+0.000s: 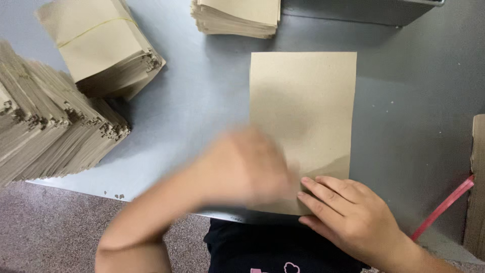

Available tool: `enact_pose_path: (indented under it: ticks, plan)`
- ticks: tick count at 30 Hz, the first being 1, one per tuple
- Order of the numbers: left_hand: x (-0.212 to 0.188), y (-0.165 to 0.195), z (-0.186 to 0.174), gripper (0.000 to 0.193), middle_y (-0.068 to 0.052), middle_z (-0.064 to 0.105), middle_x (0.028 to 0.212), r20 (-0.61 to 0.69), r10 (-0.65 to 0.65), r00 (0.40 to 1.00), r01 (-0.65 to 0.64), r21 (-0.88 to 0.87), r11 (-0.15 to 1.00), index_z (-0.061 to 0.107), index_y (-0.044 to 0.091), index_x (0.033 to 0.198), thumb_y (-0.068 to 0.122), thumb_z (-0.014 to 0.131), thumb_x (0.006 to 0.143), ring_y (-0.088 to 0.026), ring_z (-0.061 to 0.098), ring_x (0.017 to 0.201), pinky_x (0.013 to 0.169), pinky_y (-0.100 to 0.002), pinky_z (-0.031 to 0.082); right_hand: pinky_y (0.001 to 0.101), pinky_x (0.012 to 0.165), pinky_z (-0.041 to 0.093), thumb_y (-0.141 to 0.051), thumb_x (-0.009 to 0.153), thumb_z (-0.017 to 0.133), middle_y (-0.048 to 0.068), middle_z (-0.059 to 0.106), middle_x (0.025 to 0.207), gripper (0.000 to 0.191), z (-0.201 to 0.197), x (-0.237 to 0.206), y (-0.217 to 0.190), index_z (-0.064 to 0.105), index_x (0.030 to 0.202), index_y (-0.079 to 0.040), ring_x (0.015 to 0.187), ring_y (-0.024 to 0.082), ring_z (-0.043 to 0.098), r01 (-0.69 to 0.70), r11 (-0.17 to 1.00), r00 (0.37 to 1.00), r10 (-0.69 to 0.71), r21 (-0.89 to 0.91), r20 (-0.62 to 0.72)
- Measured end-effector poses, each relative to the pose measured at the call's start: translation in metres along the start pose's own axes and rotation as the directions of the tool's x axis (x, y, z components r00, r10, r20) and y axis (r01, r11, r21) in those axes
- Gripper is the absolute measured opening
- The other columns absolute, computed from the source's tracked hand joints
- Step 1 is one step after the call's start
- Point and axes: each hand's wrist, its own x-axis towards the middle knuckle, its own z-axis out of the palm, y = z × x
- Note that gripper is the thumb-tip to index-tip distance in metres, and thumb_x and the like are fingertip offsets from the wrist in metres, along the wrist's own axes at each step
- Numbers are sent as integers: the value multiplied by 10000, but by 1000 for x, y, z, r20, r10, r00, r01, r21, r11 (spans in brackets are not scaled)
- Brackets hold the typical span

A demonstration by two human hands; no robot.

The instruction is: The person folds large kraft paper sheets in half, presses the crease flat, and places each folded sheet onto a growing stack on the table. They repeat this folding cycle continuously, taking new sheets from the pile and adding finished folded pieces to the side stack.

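A flat brown paper sheet (pixel 303 111) lies upright on the grey metal table (pixel 414 101) in front of me. My right hand (pixel 348 215) rests on the sheet's near right corner, fingers together and pressing flat. My left hand (pixel 247 167) is blurred with motion over the sheet's near left part; whether it touches the paper is unclear, and it hides that corner.
Large stacks of brown paper bags (pixel 50 126) fill the left side, one bundle (pixel 101 45) tied with a yellow band. Another pile (pixel 237 17) sits at the far centre. A grey metal box (pixel 364 10) stands beyond. A red strap (pixel 444 205) and cardboard edge (pixel 477 177) lie right.
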Motion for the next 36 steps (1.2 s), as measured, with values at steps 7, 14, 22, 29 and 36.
enact_pose_path:
  ticks: [7, 14, 22, 29, 36]
  plan:
    - [-14, 60, 3, 246, -86, 626, 998, 50, -160, 986, 160, 20, 987, 661, 72, 928, 243, 714, 759, -265, 656, 1008, 913, -382, 566, 368, 863, 534, -299, 741, 811, 59, 719, 1218, 429, -11, 5, 0, 735, 1094, -68, 1095, 228, 673, -11, 1000, 999, 10, 8, 43]
    - [-20, 55, -1, 252, -115, 686, 1088, 25, -270, 963, 267, -253, 930, 665, 34, 954, 214, 783, 822, -307, 684, 1079, 878, -383, 572, 338, 834, 546, -309, 731, 823, 31, 736, 1187, 378, -17, 8, 8, 752, 1037, -99, 1079, 205, 685, -24, 998, 996, 19, 57, 82]
    - [-16, 58, -5, 212, -101, 687, 1073, 2, -267, 964, 260, -230, 938, 671, 33, 950, 171, 777, 829, -307, 683, 1073, 880, -382, 578, 318, 842, 562, -261, 745, 828, -15, 746, 1161, 245, -14, 8, 10, 773, 954, -145, 1072, 178, 705, -63, 996, 997, 61, 66, 42]
    - [-22, 59, -1, 299, -96, 695, 1178, 40, -262, 964, 265, -120, 957, 696, 53, 1037, 153, 784, 770, -285, 685, 1148, 906, -364, 580, 385, 831, 518, -188, 731, 803, 15, 755, 1128, 178, -5, -1, 5, 732, 882, -125, 1084, 242, 683, -68, 995, 996, 64, 68, 61]
    - [-35, 11, 17, 234, -58, 702, 1315, -97, -412, 906, 371, -287, 883, 710, 129, 986, 155, 771, 762, -300, 640, 1285, 1020, -421, 544, 362, 1054, 553, -206, 884, 731, -61, 746, 1210, 147, -2, -16, 24, 651, 1003, -173, 1288, 149, 683, -258, 911, 966, 232, 321, 116]
